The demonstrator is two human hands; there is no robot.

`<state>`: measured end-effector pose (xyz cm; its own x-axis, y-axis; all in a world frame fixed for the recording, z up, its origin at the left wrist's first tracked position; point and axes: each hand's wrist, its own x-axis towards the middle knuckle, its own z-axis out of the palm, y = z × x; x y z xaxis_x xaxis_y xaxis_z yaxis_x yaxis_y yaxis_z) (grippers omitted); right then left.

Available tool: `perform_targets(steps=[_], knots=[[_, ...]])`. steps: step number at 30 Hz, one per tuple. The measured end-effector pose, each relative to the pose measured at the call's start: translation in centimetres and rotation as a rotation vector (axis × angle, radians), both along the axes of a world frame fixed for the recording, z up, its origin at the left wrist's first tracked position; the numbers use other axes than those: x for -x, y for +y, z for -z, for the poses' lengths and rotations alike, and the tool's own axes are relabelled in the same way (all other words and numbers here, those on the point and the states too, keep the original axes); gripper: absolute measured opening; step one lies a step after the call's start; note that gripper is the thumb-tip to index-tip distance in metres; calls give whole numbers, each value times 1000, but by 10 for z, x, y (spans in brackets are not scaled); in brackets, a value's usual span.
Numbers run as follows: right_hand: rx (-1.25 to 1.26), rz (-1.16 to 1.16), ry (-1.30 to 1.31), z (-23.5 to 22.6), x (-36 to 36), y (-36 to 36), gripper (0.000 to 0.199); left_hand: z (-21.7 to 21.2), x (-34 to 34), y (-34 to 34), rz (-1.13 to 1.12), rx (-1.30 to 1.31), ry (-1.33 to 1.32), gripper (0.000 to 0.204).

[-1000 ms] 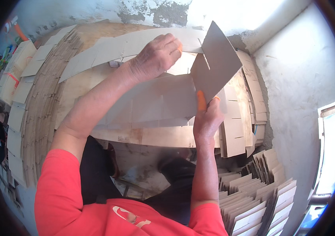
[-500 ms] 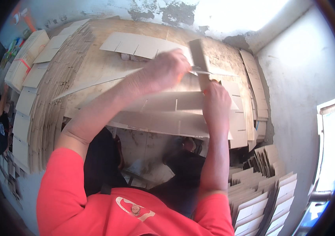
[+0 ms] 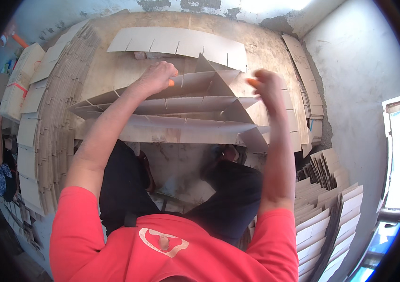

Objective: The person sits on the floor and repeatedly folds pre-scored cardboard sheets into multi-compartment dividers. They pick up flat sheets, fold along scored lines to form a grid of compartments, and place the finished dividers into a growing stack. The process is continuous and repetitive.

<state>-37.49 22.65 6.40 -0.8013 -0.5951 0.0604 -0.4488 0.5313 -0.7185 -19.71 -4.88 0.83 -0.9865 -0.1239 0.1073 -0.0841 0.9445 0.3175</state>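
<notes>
Wood tabletop (image 3: 110, 70) under slotted cardbd strips (image 3: 186, 104), patchy wall (image 3: 254, 11) behind; L hand (image 3: 158, 77) & R hand (image 3: 269, 87) w/ fingers curled, can't tell if gripping.

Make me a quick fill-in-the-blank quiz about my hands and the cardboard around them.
1. The left hand and right hand both show ____ finger coverings.
2. Of the two hands, the ____ one is nearer the tall stack of cardboard sheets.
3. Of the crossing strips and the single pale strip, the ____ lies farther from the shirt.
4. That shirt's main colour is ____.

Missing words: orange; left; single pale strip; red.
</notes>
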Motion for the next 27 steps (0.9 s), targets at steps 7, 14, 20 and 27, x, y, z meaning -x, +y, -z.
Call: perform_targets(steps=[7,14,20,27], knots=[[-742,361,483,84,9,176,59,-2,9,2,-51,30,-96,20],[-773,243,445,136,1,208,43,-52,-44,70,30,75,227,48],[-803,-6,491,140,17,215,29,-37,-59,80,-65,111,113,40],[-651,-53,542,125,29,222,36,-5,-42,63,-117,48,-15,35]])
